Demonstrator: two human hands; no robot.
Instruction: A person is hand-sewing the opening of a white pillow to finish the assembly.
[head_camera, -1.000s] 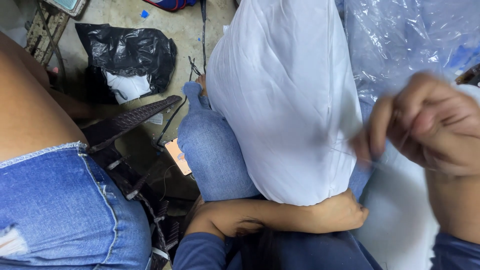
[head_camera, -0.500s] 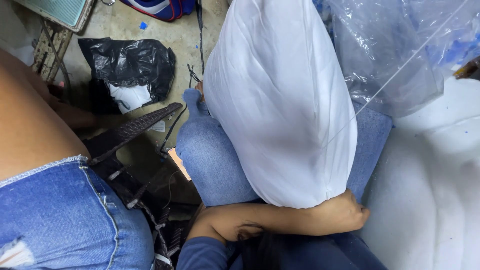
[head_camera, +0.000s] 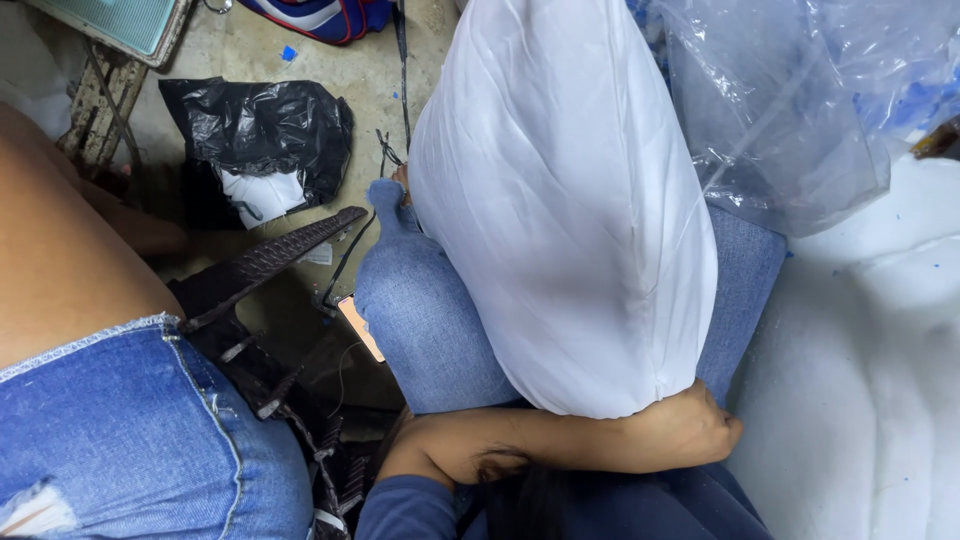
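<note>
While the white pillow (head_camera: 560, 220) stands upright on your blue-jeaned lap in the middle of the frame, your left hand (head_camera: 685, 430) curls against its lower right corner; whether the grip is clenched on the fabric, you cannot tell; your right hand is out of view; a clear plastic bag (head_camera: 800, 110) lies upper right; a black bag (head_camera: 260, 130) sits upper left on the floor.

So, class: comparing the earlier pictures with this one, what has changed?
The right hand, pinched up beside the pillow a second ago, has left the view. The left hand stays clamped under the white pillow on the lap; the clear plastic bag stays beside it.
</note>
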